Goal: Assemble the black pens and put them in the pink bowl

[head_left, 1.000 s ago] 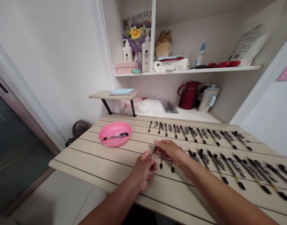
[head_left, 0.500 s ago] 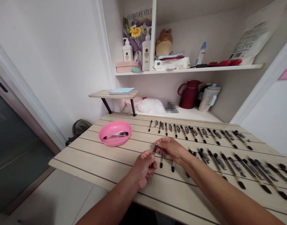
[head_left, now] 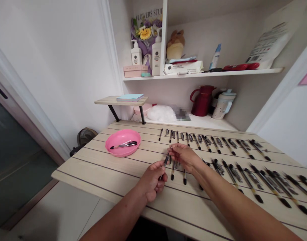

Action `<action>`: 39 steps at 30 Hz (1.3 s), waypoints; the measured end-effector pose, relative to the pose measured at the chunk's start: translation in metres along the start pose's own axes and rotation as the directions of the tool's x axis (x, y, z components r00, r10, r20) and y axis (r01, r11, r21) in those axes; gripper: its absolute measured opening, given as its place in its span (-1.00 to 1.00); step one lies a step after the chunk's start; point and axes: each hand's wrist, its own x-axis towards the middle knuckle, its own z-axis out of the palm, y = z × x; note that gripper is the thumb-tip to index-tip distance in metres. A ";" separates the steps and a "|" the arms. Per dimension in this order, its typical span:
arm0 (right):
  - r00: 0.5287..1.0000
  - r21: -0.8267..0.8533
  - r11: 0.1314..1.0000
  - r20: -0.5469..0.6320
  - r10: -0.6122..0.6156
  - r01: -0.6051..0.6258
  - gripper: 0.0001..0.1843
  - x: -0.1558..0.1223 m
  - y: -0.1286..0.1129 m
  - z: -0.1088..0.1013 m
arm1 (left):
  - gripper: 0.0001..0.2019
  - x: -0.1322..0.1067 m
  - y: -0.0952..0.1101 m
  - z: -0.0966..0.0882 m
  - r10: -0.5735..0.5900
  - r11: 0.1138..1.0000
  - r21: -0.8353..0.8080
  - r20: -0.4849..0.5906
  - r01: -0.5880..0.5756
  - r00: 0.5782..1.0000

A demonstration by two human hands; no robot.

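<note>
My left hand (head_left: 151, 179) is curled round the barrel of a black pen (head_left: 165, 163), holding it just above the slatted wooden table (head_left: 93, 164). My right hand (head_left: 184, 156) pinches the pen's upper end with thumb and fingertips. Two more pens (head_left: 173, 170) lie on the table right beside my hands. Two long rows of black pens and caps (head_left: 213, 143) stretch to the right across the table. A pink bowl (head_left: 122, 143) with a few pens in it sits to the left.
Behind the table a low counter carries a red jug (head_left: 202, 100) and a white kettle (head_left: 223, 104). A small wooden riser (head_left: 121, 101) holds a notepad. The shelf above has bottles, a plush toy and boxes. The table's front edge is near my arms.
My right hand's fingers have shifted slightly up and left at the pen's top end. The left hand keeps its grip in nearly the same place.
</note>
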 end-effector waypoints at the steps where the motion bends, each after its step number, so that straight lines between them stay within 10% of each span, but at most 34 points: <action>1: 1.000 0.016 1.000 -0.022 -0.010 0.010 -0.89 0.001 -0.002 -0.001 | -0.55 0.000 0.000 -0.001 -0.006 1.000 0.001 -0.006 0.006 1.000; 12: 0.998 -0.008 0.999 -0.057 0.036 -0.036 -0.90 -0.008 0.008 -0.015 | -0.51 0.016 0.018 -0.009 0.098 0.987 0.146 -0.260 -0.061 0.961; 18: 1.000 -0.283 0.959 -0.006 -0.016 0.013 -0.91 -0.011 0.016 -0.021 | -0.61 0.039 0.026 -0.018 0.355 0.682 0.725 -0.211 -0.098 0.910; 24: 0.941 -0.762 0.575 0.134 -0.310 0.298 -0.88 -0.019 0.031 -0.021 | -0.71 0.053 0.023 -0.021 0.440 0.413 0.908 -0.134 -0.068 0.888; 30: 0.907 -0.916 0.206 0.268 -0.325 0.345 -0.82 -0.031 0.026 -0.008 | -0.68 0.055 0.019 -0.015 0.456 0.172 0.985 -0.053 -0.029 0.888; 39: 0.893 -0.944 -0.030 0.322 -0.316 0.329 -0.85 -0.035 0.030 0.000 | -0.70 0.059 0.015 -0.020 0.458 0.027 0.999 0.011 -0.027 0.889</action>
